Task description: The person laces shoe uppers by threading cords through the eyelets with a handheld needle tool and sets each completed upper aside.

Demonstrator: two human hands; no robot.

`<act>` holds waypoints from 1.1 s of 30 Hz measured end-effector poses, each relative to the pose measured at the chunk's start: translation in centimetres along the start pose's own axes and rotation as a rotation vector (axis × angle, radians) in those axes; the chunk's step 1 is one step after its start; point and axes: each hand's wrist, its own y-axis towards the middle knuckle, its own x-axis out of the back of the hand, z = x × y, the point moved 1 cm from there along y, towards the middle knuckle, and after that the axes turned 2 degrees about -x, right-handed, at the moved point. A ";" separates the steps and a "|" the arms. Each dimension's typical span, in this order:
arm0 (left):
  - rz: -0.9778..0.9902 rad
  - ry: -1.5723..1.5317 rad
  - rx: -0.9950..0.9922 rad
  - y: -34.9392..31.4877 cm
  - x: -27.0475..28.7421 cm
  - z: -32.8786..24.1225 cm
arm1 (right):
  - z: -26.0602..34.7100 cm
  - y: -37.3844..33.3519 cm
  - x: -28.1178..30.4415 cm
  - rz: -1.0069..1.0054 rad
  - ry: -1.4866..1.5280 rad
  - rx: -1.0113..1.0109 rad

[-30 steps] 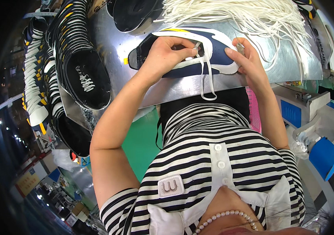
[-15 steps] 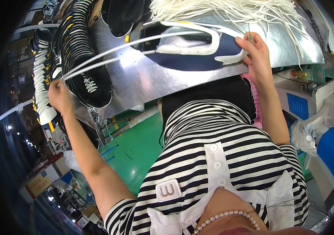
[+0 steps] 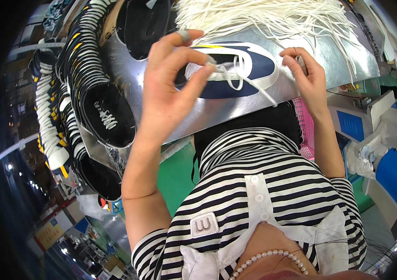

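A navy and white shoe upper (image 3: 266, 65) with a yellow stripe lies flat on the metal tabletop. A white shoelace (image 3: 260, 89) loops over its opening, with one loose end stretching toward the table's near edge. Over the left part of the upper, the thumb and index finger of my left hand (image 3: 172, 81) pinch the lace; its other fingers are raised, one with a grey band round it. My right hand (image 3: 306, 77) is held just right of the upper, thumb and forefinger together. Something small and greyish shows among its fingers, too small to make out.
A large heap of white laces (image 3: 263, 18) spreads across the far side of the metal table (image 3: 161, 123). Long rows of nested black shoe uppers (image 3: 103, 112) stand at the left. Another dark upper (image 3: 142, 28) lies at the far left. A pink basket (image 3: 304, 128) is below the right edge.
My left hand has come in from the far left to above the upper. The lace strands, stretched taut before, now hang in loops. The upper has turned and lies flat, and my right hand has left it.
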 end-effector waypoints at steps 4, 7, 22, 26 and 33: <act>-0.053 -0.051 -0.073 1.5 -3.9 0.6 | 3.2 0.3 -3.6 0.205 0.259 -0.038; -0.022 -0.129 0.040 1.8 -4.5 1.1 | 2.3 1.2 -4.9 0.224 0.417 -0.189; 0.141 -0.738 0.942 0.1 -7.8 5.7 | -0.4 2.0 -6.7 0.131 0.037 -0.242; -0.015 -0.643 0.770 -1.0 -8.9 5.1 | 0.2 1.9 -6.3 0.179 -0.173 -0.161; -0.135 -0.616 0.676 -1.3 -9.0 4.6 | 0.8 0.1 -4.7 0.089 0.006 0.070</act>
